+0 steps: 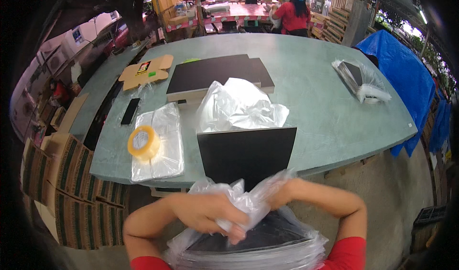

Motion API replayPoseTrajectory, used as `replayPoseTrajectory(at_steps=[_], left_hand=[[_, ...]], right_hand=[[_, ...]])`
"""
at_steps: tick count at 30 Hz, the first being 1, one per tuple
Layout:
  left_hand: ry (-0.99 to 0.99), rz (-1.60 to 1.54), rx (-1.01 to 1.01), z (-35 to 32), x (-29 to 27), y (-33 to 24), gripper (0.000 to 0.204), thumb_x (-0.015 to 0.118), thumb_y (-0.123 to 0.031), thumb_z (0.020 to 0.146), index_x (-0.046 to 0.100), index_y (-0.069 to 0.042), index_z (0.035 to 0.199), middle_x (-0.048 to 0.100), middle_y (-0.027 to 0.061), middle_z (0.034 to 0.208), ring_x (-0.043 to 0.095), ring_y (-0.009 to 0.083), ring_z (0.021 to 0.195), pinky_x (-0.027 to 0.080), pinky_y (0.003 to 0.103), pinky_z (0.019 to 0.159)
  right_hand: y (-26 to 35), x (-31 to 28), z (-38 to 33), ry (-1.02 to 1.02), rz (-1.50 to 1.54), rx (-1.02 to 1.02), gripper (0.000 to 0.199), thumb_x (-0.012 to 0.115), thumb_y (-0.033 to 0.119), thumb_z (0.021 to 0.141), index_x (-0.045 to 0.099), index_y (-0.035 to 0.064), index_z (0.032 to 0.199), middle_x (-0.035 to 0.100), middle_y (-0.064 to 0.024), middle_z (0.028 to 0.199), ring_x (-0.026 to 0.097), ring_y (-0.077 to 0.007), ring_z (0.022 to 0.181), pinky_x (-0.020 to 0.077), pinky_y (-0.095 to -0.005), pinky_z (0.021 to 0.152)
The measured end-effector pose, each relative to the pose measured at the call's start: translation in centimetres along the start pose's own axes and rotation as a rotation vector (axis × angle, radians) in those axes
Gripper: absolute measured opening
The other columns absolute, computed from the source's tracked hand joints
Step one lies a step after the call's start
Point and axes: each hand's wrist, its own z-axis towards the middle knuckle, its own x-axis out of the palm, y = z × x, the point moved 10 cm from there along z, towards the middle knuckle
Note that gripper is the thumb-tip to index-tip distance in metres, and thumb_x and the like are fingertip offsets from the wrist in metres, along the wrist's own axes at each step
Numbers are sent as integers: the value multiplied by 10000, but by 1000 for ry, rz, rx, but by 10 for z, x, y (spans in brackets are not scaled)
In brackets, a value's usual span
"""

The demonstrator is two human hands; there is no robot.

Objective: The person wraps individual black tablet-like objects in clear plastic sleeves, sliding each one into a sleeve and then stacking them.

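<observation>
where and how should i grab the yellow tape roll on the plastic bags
Best taken from above by the outer wall of the tape roll, fingers on one side and thumb opposite. It appears to lie flat on the clear plastic bags, open centre up, so its curved side looks exposed. The left hand seems better placed, once it frees itself from the bunched plastic.

The left hand is blurred; the fingers of the right hand are lost behind clear plastic. The lower edge cuts off the bagged stack. Plastic conceals the foot of the nearer black board. A crumpled bag masks part of the flat black boards, which partly hide a green object, its kind unclear.
</observation>
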Motion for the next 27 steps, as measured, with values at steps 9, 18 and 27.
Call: replayPoseTrajectory(at_steps=[9, 18, 27], left_hand=[[-223, 1376, -963, -94, -47, 128, 104, 515, -121, 692, 570, -43, 733, 592, 119, 640, 603, 223, 618, 476, 351, 480], [-1339, -182, -268, -176, -101, 79, 86, 545, -63, 676, 510, 1, 631, 551, 18, 559, 526, 121, 529, 413, 309, 484], [-1235, 1120, -484, -111, -119, 34, 552, 522, 11, 690, 416, -165, 1202, 460, 169, 1094, 492, 301, 942, 452, 352, 695]], right_hand=[[-3, -43, -51, -176, -256, 267, 255, 565, 109, 641, 591, 36, 884, 596, -118, 827, 563, -249, 846, 445, -353, 702], [-68, -78, -127, -1508, 35, 353, 275, 572, 4, 524, 546, 44, 795, 550, -95, 728, 547, -262, 669, 449, -318, 591], [-96, -69, -118, -1428, 79, 603, 682, 397, -188, 589, 382, 84, 1214, 329, -164, 1242, 348, -324, 1107, 303, -389, 918]])
